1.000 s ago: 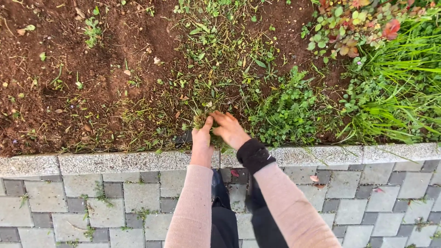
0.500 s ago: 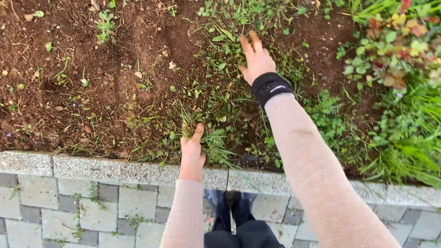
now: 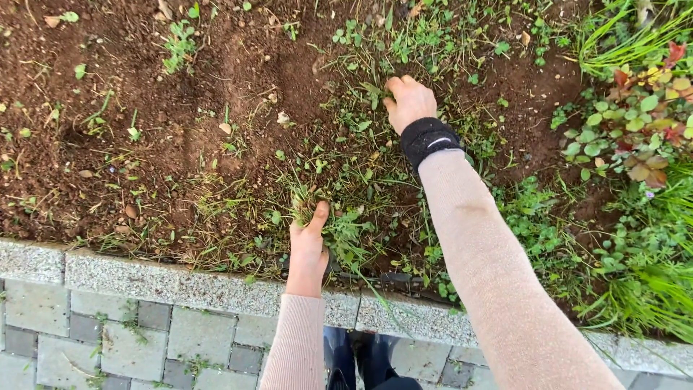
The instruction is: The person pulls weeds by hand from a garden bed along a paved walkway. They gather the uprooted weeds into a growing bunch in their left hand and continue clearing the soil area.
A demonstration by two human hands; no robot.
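My left hand (image 3: 309, 245) reaches over the stone curb and is closed on a clump of pulled weeds (image 3: 306, 204) just above the soil. My right hand (image 3: 408, 100), with a black wrist band (image 3: 429, 139) and a pink sleeve, is stretched farther into the bed. Its fingers are curled down around a tuft of small green weeds (image 3: 374, 92) still in the ground. Loose cut grass and low weeds lie between the two hands.
A grey granite curb (image 3: 173, 284) separates the brown soil bed (image 3: 130, 87) from grey paving stones (image 3: 94, 336). Dense green plants and a red-leaved shrub (image 3: 635, 123) fill the right side. My dark boots (image 3: 354, 357) stand on the paving.
My right hand left the clump beside my left hand, stretched out open over the far weeds, then closed its fingers on a tuft. My left hand stayed on its clump.
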